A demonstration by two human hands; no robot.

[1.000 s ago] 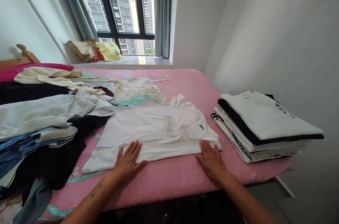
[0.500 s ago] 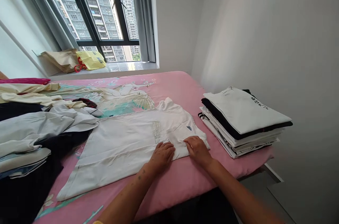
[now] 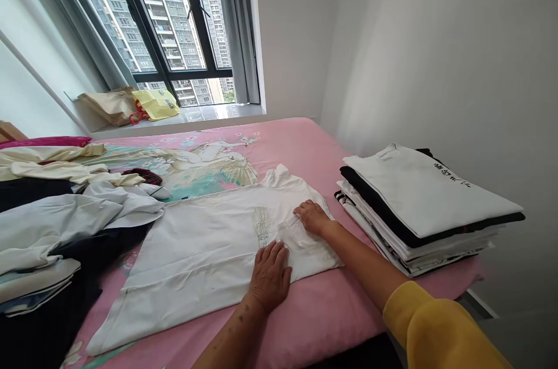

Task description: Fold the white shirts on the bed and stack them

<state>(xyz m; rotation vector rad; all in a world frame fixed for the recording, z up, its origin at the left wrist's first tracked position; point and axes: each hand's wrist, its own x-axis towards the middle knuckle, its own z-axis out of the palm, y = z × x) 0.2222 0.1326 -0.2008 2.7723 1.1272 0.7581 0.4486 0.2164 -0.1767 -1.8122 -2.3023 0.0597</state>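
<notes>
basically, l hand (image 3: 270,273) lies flat, unclenched on white shirt (image 3: 198,241), prob. steadying its near edge; r hand (image 3: 311,218) touches its upper part, grip unclear.

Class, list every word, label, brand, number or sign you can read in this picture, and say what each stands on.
No text can be read with certainty.
Flat white shirt: fine printed block, too small to read.
Topmost folded shirt: black lettering, too blurred to read.
Yellow bag: dark marks, too small to read.
</notes>
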